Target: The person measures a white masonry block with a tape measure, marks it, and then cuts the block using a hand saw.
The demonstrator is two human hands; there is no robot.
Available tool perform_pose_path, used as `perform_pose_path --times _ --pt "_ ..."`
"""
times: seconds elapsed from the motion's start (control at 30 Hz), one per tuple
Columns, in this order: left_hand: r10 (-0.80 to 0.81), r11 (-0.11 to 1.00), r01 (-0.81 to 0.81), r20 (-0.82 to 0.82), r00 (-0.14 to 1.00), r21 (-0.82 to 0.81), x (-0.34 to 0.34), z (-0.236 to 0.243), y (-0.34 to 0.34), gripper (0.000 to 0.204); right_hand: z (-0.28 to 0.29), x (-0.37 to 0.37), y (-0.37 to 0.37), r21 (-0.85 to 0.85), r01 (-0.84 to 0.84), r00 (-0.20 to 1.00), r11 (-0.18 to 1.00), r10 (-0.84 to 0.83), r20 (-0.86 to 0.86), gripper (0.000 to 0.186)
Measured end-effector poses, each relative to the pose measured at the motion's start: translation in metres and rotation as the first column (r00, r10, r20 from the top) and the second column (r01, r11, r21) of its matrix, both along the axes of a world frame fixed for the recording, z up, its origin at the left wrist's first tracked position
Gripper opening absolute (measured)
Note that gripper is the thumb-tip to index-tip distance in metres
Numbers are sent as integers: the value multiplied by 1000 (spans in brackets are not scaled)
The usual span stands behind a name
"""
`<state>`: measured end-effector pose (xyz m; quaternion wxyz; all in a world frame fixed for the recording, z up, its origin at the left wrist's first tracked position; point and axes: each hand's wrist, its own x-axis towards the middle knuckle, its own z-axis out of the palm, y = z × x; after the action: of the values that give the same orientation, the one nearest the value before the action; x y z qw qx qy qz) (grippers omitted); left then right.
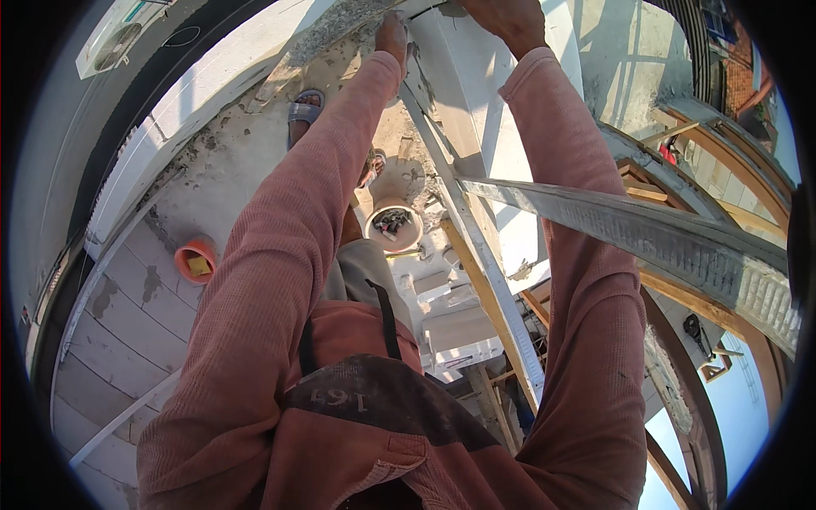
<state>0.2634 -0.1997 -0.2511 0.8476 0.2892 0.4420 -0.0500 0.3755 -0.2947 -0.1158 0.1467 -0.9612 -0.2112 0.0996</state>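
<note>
Though the left hand (391, 38) and right hand (510, 24) were seen near twelve o'clock, their opening and hold could not be told; the white block (459, 72) between was judged heavy, rigid, best gripped by its sides.

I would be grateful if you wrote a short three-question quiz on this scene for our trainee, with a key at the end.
1. True or false: the whole right hand, fingertips included, shows in the picture.

2. What colour are the sleeves?
(a) green
(b) pink
(c) black

3. Fill in the missing word: the thing inside the orange bucket at the left is ____ in colour.

Key:
1. False; the upper edge cuts it off.
2. (b) pink.
3. Yellow.
</note>
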Motion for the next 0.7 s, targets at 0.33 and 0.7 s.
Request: perform_pose_path --times 0.33,0.7 --pt "29 999 -27 -74 997 29 15 -58 -8 64 2 6 7 -3 -93 993 996 92 -69 70" --pt "63 987 -25 -241 968 156 30 -87 -11 48 -39 38 -13 67 -147 973 987 156 -168 56"
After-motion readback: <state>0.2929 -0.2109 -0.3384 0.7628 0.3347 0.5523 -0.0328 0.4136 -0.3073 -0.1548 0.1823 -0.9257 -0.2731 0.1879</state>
